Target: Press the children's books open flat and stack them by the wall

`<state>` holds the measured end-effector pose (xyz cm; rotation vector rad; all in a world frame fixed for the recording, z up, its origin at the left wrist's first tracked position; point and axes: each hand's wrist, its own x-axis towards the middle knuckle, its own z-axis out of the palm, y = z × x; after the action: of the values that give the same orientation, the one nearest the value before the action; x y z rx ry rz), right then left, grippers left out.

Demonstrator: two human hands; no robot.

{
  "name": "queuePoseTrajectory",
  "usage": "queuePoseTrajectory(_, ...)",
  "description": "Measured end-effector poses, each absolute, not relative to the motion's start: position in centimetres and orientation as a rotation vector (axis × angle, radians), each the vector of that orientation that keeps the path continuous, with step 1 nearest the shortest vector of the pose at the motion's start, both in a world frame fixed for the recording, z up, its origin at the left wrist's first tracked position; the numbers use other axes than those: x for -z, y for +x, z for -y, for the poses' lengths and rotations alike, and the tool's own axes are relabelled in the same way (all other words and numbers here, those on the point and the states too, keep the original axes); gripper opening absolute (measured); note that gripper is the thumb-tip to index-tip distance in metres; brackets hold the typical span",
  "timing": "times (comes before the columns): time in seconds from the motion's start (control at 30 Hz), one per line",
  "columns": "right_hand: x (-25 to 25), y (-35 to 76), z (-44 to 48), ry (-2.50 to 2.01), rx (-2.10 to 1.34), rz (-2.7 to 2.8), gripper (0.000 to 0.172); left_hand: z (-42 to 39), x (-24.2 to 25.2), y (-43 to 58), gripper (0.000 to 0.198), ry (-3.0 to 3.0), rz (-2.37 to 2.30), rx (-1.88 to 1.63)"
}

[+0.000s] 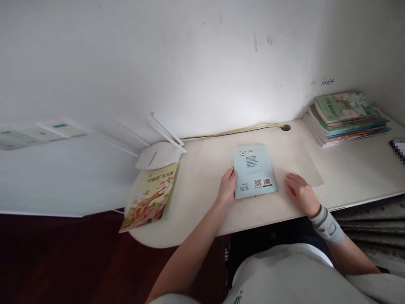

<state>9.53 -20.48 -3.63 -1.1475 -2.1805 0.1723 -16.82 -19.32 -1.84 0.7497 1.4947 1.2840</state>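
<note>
A light blue book (255,171) shows its back cover, with a QR code, a barcode and lines of small print. My left hand (228,185) grips its left edge, the thumb on the near side and the other fingers partly hidden. To the right of the book, a short gap away, my right hand (301,193) rests on the table with loosely bent fingers apart and nothing in it. A grey wrist wrap (326,226) is around my right wrist.
A yellow picture book (152,196) lies at the table's (196,211) left end, beside a white router (158,154) with antennas. Cables (234,130) run along the wall to a round hole (285,127). A stack of books (348,118) stands at the right; a phone-like object (398,148) is partly visible.
</note>
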Motion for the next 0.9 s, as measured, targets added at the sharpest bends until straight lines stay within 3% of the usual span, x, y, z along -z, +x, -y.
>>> queuePoseTrajectory(0.23,3.8,9.3,20.9,-1.225,0.015,2.347,0.036,19.3,0.6,-18.5,0.039,1.26,-1.708,-1.09)
queuePoseTrajectory(0.5,3.4,9.2,21.0,-1.273,0.042,2.367,0.033,19.7,0.0,-19.6,0.03,1.749,-2.072,-0.591)
queuePoseTrajectory(0.6,3.0,8.3,21.0,-1.31,0.059,2.395,0.039,19.7,0.5,-19.6,0.03,1.801,-2.12,-0.574)
queuePoseTrajectory(0.77,2.6,5.9,21.1,-1.351,0.103,2.532,0.065,19.7,1.3,-19.5,0.026,1.772,-2.093,-0.696)
queuePoseTrajectory(0.9,3.0,5.3,21.3,-1.363,0.085,2.558,0.067,19.6,1.6,-19.4,0.021,1.705,-1.982,-0.895)
